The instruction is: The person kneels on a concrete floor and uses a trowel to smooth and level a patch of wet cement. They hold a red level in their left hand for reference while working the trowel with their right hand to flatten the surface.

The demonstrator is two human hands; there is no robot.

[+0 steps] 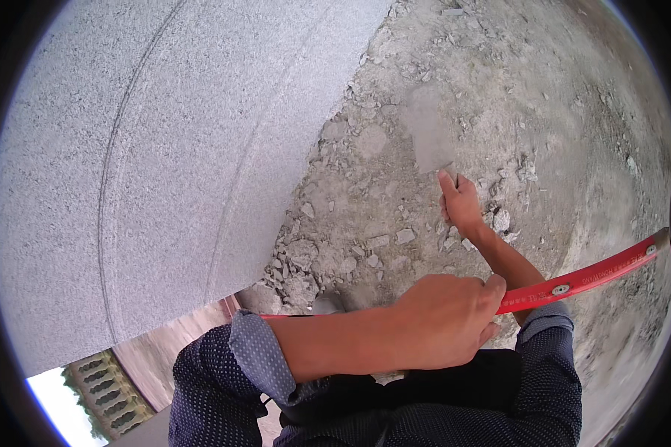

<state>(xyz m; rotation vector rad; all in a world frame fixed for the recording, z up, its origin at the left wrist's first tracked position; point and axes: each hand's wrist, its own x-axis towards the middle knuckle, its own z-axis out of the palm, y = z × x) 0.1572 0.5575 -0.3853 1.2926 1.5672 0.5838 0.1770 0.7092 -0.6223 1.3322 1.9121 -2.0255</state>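
My left hand [458, 318] grips a long red spirit level [587, 284], with my left forearm crossing in front of my body. The level runs toward the right edge, where its end is dark; part of it is hidden behind my forearm. Farther ahead, my right hand [463, 205] is closed around the handle of a flat-bladed trowel [429, 131]. The grey, blurred blade points away from me over the dusty ground and blends with it. I cannot tell whether it touches the ground.
A large grey granite slab [201, 139] fills the left side, its edge running diagonally beside the dirt. Broken stones [302, 254] and rubble lie along that edge and near my right wrist. A stone balustrade [109, 394] shows at the lower left. Loose ground [565, 139] stretches to the right.
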